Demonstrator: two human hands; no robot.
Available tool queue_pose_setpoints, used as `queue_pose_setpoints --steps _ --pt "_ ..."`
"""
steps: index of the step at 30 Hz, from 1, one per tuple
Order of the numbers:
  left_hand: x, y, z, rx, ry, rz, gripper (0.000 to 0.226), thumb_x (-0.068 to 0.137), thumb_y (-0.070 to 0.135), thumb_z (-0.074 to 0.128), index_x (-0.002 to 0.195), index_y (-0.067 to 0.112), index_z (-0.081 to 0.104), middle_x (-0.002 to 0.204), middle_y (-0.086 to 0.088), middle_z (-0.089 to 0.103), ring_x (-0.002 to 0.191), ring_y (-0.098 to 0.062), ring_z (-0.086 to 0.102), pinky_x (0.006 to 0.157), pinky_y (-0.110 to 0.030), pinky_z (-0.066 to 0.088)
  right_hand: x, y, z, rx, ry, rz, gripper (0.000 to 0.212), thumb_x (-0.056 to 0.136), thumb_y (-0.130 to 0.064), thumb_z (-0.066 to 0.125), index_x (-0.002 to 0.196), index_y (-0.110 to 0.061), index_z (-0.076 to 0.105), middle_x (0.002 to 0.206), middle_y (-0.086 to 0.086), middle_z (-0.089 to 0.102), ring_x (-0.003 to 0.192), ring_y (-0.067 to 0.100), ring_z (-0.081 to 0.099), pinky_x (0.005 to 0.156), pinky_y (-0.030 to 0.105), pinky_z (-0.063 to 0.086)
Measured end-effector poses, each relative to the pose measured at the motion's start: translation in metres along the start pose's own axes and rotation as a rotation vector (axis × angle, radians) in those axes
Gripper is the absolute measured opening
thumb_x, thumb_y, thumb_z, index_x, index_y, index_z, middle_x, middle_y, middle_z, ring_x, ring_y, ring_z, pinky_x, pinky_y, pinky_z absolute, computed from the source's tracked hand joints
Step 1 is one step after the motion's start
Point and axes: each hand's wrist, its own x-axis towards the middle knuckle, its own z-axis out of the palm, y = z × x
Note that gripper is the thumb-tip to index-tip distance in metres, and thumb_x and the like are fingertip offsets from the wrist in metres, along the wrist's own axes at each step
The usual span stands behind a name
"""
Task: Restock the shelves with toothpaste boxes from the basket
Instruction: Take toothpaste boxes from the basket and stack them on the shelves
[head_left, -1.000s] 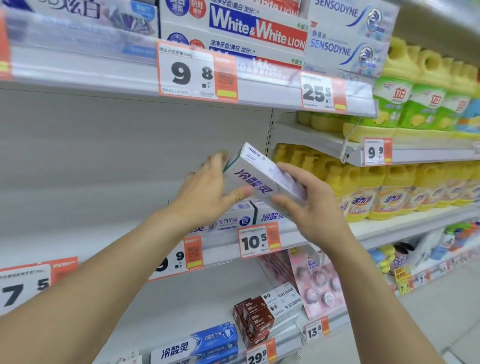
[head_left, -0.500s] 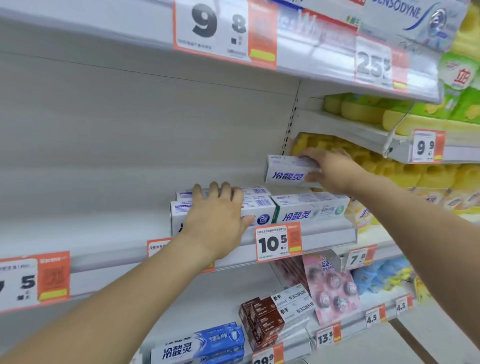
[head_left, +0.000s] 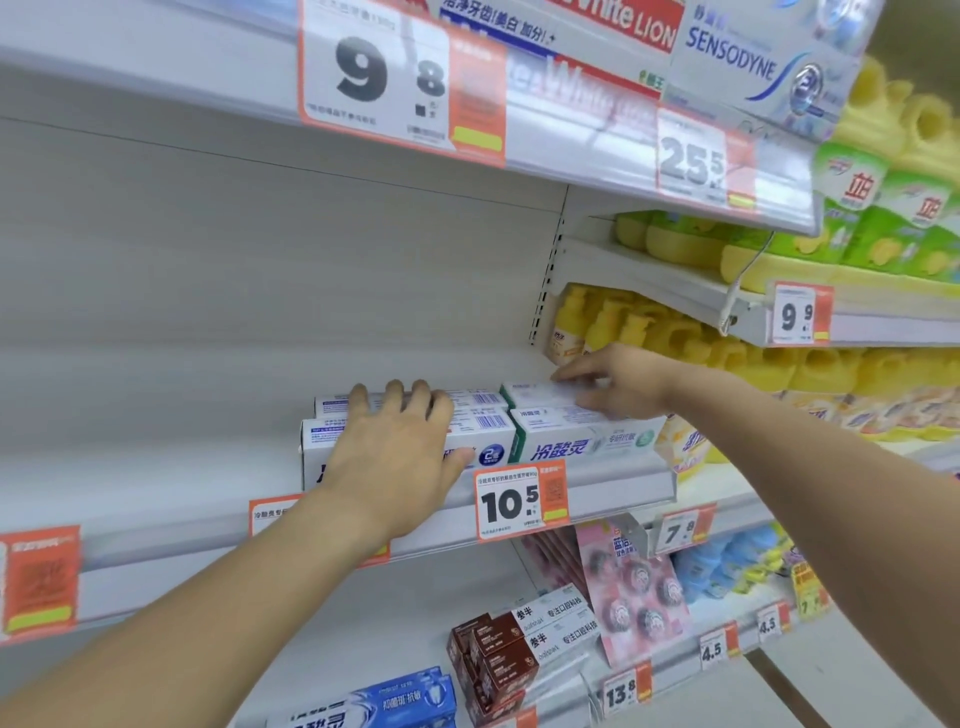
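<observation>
On the middle shelf (head_left: 613, 488), two rows of white toothpaste boxes lie lengthwise. My right hand (head_left: 623, 384) holds the right end of a white-and-green toothpaste box (head_left: 524, 393), which lies in the back row just behind a matching front box (head_left: 582, 441). My left hand (head_left: 395, 452) rests flat on the white-and-blue boxes (head_left: 488, 431) to the left, its fingers draped over their tops. No basket is in view.
A 10.5 price tag (head_left: 519, 501) hangs on the shelf rim. The upper shelf carries Sensodyne boxes (head_left: 753, 57). Yellow bottles (head_left: 649, 332) fill the bay to the right. Below are brown boxes (head_left: 498, 660), a blue toothpaste box (head_left: 400, 696) and pink packs (head_left: 634, 582).
My right hand carried the box from mid-air down into the back row of the shelf. My left hand left the box and settled on the left boxes. The view moved closer.
</observation>
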Motion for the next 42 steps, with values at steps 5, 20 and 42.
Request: queue_pose_setpoints --steps 5,20,42 --pt "-0.001 -0.001 -0.001 -0.049 -0.02 0.031 0.066 0.102 0.06 0.016 0.157 0.024 0.009 0.167 0.003 0.011 0.151 -0.029 0.016 0.118 -0.059 0.019 -0.013 -0.004 0.025 0.211 0.001 -0.027 0.053 0.096 -0.051 0.056 0.144 -0.03 0.052 0.155 -0.006 0.042 0.143 0.012 0.038 0.12 0.029 0.024" --pt "0.003 0.0 -0.009 -0.118 -0.095 0.103 0.065 0.104 0.054 0.02 0.159 0.024 0.001 0.168 0.005 0.006 0.154 -0.02 0.006 0.122 -0.051 0.012 -0.033 -0.04 0.092 0.044 0.391 -0.03 0.079 0.095 -0.065 -0.003 0.156 -0.028 0.03 0.162 -0.005 0.03 0.152 0.017 0.018 0.122 0.037 0.013" --pt "-0.092 -0.027 -0.035 -0.646 0.411 0.244 0.038 0.097 0.034 0.044 0.132 0.026 0.055 0.136 0.009 0.052 0.127 -0.012 0.048 0.107 -0.031 0.039 -0.077 -0.111 0.091 0.138 0.728 -0.241 0.022 0.09 -0.033 0.068 0.108 -0.02 0.063 0.101 -0.005 0.06 0.095 0.018 0.059 0.082 0.038 0.048"
